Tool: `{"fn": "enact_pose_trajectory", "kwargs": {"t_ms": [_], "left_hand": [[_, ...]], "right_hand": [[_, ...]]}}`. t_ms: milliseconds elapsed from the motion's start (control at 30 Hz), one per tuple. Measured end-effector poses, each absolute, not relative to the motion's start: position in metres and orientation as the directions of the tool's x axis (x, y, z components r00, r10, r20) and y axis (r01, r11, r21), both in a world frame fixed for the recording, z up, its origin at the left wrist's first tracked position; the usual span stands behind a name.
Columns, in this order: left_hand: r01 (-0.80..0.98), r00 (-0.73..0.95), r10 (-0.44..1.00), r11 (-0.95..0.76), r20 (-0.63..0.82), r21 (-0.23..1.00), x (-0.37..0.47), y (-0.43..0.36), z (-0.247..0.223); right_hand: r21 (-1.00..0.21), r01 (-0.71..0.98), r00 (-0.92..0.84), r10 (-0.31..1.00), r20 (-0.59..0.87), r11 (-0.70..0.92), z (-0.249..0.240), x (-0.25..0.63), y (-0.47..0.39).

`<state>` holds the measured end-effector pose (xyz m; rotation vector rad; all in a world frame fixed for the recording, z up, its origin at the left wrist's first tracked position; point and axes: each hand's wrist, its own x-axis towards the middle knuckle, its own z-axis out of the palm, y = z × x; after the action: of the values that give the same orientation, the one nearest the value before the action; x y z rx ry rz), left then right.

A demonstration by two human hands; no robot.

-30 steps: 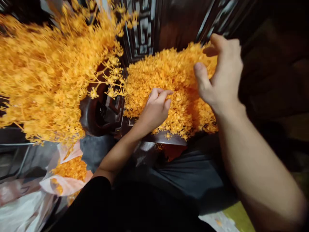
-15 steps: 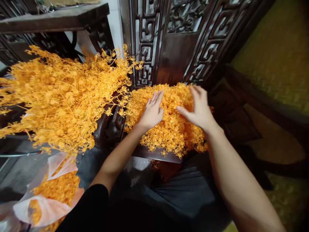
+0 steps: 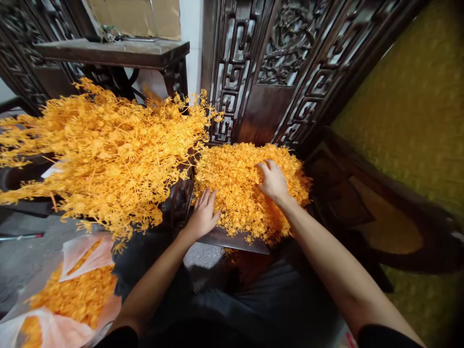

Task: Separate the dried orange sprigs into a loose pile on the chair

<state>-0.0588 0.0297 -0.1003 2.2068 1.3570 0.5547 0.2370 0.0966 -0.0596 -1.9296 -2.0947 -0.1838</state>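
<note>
A heap of small orange plastic-looking flowers (image 3: 232,186) covers a dark wooden seat (image 3: 235,240) in front of me. My left hand (image 3: 205,215) rests at the heap's near left edge, fingers stretched out and palm down, holding nothing. Over the right part of the heap, my right hand (image 3: 273,181) touches the flowers with bent fingers apart; some fingertips are hidden among them. To the left of the seat lies a large bunch of orange flower stems (image 3: 119,150), which neither hand touches.
A plastic bag (image 3: 83,256) of orange pieces (image 3: 76,295) stands open at lower left. Behind the seat rises a carved wooden backrest (image 3: 264,106). A dark side table (image 3: 112,50) is at back left, and a curved wooden frame (image 3: 416,256) at right.
My left hand has come back toward me and left, to the heap's near edge. My right hand has moved left and lower onto the flowers. The view has shifted slightly.
</note>
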Motion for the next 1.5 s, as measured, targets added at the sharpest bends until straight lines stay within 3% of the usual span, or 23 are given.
{"fn": "enact_pose_trajectory", "kwargs": {"t_ms": [267, 400, 500, 600, 733, 900, 967, 1033, 1100, 1133, 1233, 1333, 1433, 1500], "left_hand": [[0.583, 0.438, 0.88, -0.433, 0.182, 0.688, -0.12, -0.022, -0.12], [0.548, 0.392, 0.897, -0.407, 0.206, 0.731, -0.143, -0.047, -0.123], [0.522, 0.391, 0.901, -0.387, 0.19, 0.76, -0.154, -0.06, -0.123], [0.528, 0.414, 0.901, -0.354, 0.131, 0.772, -0.162, -0.071, -0.11], [0.53, 0.516, 0.856, -0.281, -0.041, 0.8, -0.177, -0.086, -0.064], [0.44, 0.748, 0.636, -0.26, -0.19, 0.86, -0.203, -0.087, 0.005], [0.278, 0.857, 0.506, -0.305, -0.092, 0.911, -0.214, -0.085, 0.028], [0.038, 0.893, 0.43, -0.369, 0.134, 0.929, -0.224, -0.084, 0.049], [-0.09, 0.8, 0.497, -0.456, 0.337, 0.886, -0.233, -0.082, 0.067], [-0.066, 0.713, 0.576, -0.512, 0.4, 0.856, -0.237, -0.078, 0.076], [0.313, 0.356, 0.808, -0.576, 0.469, 0.755, -0.249, -0.049, 0.099], [0.551, 0.078, 0.847, -0.476, 0.526, 0.685, -0.264, 0.013, 0.111], [0.795, 0.032, 0.839, -0.351, 0.544, 0.495, -0.281, 0.084, 0.114], [0.914, 0.089, 0.889, -0.251, 0.448, 0.318, -0.291, 0.12, 0.115]], "right_hand": [[-0.257, 0.946, -0.033, 0.846, 0.533, 0.199, 0.006, 0.24, 0.142], [-0.324, 0.913, -0.009, 0.808, 0.589, 0.246, 0.036, 0.213, 0.193], [-0.347, 0.904, 0.004, 0.809, 0.588, 0.248, 0.031, 0.182, 0.231], [-0.309, 0.928, -0.04, 0.883, 0.467, 0.206, 0.004, 0.156, 0.253], [-0.143, 0.979, -0.113, 0.972, 0.205, 0.144, -0.034, 0.144, 0.257], [-0.151, 0.988, -0.039, 0.999, 0.013, 0.041, -0.023, 0.155, 0.267], [-0.095, 0.995, -0.009, 1.0, 0.029, 0.012, -0.001, 0.159, 0.261], [-0.039, 0.999, 0.013, 0.994, 0.109, -0.009, 0.022, 0.163, 0.247], [-0.003, 0.999, 0.052, 0.985, 0.166, -0.052, 0.038, 0.168, 0.23], [0.004, 0.997, 0.077, 0.982, 0.173, -0.079, 0.044, 0.171, 0.222], [-0.042, 0.995, 0.098, 0.975, 0.198, -0.091, 0.049, 0.183, 0.208], [-0.104, 0.994, 0.052, 0.984, 0.17, -0.034, 0.048, 0.195, 0.202], [-0.093, 0.996, 0.016, 0.984, 0.179, 0.001, 0.05, 0.199, 0.19], [-0.09, 0.996, -0.004, 0.972, 0.234, 0.025, 0.056, 0.196, 0.177]]}}
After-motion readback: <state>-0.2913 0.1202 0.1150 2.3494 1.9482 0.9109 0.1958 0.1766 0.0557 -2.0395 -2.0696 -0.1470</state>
